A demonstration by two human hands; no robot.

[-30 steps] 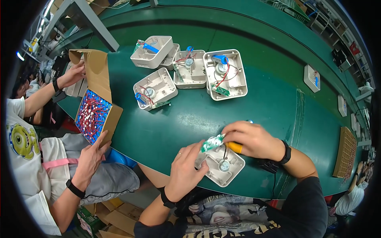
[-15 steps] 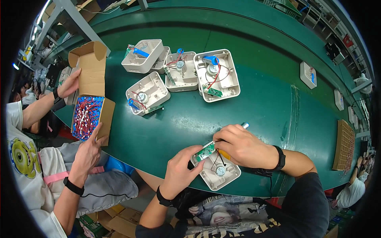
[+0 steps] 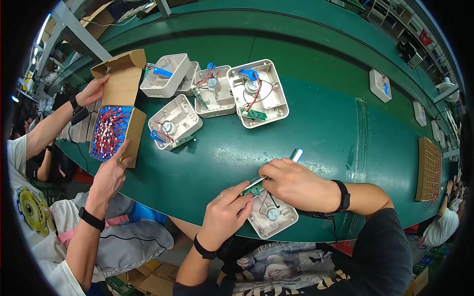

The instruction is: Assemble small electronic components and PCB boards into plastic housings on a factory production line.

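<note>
Near the table's front edge, my left hand [image 3: 226, 211] is closed on a green circuit board [image 3: 256, 189], holding it tilted between thumb and fingers. My right hand [image 3: 292, 181] is closed at the board's far edge; what its fingertips pinch is hidden. A blue and white cylinder [image 3: 296, 155] shows beyond the right knuckles; whether the hand holds it I cannot tell. Below the hands sits an open white plastic housing [image 3: 274, 228] with a round speaker [image 3: 273, 213] inside. Dark wires run between speaker and board.
Several white housings [image 3: 257, 93] with speakers, boards and blue cells stand at the far left. A co-worker's hands [image 3: 112, 172] hold an open carton [image 3: 129, 143] of blue cells with red wires. At the right are a partitioned cardboard tray [image 3: 427, 170] and another housing [image 3: 380, 85].
The circuit board has tipped to a steeper angle, and my right fingers have moved over it. More of the blue and white cylinder shows. The whole view has shifted slightly.
</note>
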